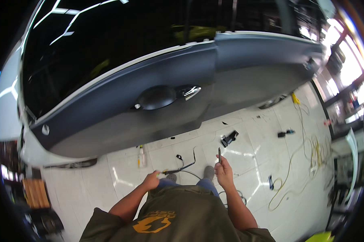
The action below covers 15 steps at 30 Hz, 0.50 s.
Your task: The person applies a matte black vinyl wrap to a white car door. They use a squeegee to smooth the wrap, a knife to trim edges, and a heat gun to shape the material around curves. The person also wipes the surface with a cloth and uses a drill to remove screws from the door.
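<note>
In front of me stands a car's side covered in matte dark grey film point(149, 125), with a recessed door handle cup point(157, 97) and a partly shiny handle point(191, 93). My left hand point(151, 180) is closed on a thin black cable-like piece point(181, 168), whose far end bends upward; its exact kind is unclear. My right hand point(224, 174) holds a slim, dark, pen-like tool point(219, 155) upright, its tip pointing at the car. Both hands are below the door, in front of my body, apart from the film.
On the pale tiled floor point(137, 197) lie a black object point(229, 138), a bottle with yellowish contents point(141, 156) and a long yellow hose point(284, 193) in loops. A wooden box point(35, 193) stands at left. Dark windows point(121, 36) rise above the film.
</note>
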Each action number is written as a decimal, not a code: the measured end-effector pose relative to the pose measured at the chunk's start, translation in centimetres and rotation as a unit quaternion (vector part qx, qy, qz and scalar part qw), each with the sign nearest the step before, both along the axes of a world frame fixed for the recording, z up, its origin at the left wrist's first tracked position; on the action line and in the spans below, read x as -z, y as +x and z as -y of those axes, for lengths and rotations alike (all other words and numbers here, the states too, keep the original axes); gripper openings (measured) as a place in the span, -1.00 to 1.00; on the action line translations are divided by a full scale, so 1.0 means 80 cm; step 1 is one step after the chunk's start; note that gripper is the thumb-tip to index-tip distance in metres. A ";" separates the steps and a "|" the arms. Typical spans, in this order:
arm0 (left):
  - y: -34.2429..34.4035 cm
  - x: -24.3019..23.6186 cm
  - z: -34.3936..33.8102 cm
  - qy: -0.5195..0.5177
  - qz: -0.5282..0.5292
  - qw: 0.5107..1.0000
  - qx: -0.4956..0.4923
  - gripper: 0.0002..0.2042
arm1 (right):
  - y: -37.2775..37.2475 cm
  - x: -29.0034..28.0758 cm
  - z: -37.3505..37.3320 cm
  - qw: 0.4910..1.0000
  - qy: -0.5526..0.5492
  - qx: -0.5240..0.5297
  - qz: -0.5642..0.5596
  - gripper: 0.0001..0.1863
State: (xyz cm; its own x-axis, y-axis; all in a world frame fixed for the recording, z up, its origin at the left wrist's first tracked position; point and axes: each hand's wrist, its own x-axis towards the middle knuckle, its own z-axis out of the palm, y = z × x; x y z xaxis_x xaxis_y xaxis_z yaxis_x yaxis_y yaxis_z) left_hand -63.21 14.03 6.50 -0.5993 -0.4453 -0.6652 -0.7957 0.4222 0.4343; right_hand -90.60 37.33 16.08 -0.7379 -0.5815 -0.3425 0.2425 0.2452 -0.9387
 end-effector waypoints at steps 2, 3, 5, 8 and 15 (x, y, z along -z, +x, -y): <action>0.083 0.045 -0.036 0.086 0.131 0.986 0.052 -0.63 | -0.042 0.011 -0.016 0.997 0.001 -0.059 -0.049 -0.61; 0.108 0.026 -0.073 0.113 0.046 0.992 -0.034 -0.63 | -0.065 -0.007 -0.020 0.995 0.014 -0.072 -0.069 -0.63; 0.117 -0.009 -0.127 0.295 0.076 0.918 -0.256 -0.50 | -0.117 0.002 -0.040 0.991 0.007 -0.082 -0.101 -0.63; 0.120 0.001 -0.175 0.163 0.034 0.975 -0.144 -0.50 | -0.187 0.002 -0.042 0.992 0.041 -0.071 -0.095 -0.66; 0.099 -0.007 -0.228 0.330 -0.138 0.771 -0.527 -0.66 | -0.200 -0.076 0.062 0.994 -0.089 -0.034 -0.050 -0.71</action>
State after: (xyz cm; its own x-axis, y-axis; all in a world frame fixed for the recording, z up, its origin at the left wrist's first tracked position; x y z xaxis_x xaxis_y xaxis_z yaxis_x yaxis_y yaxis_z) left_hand -55.28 32.25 7.10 -0.2957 -0.3998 -0.8676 -0.3854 -0.7811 0.4912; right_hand -106.59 32.37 22.14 -0.7201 -0.6759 -0.1569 0.1339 0.0865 -0.9872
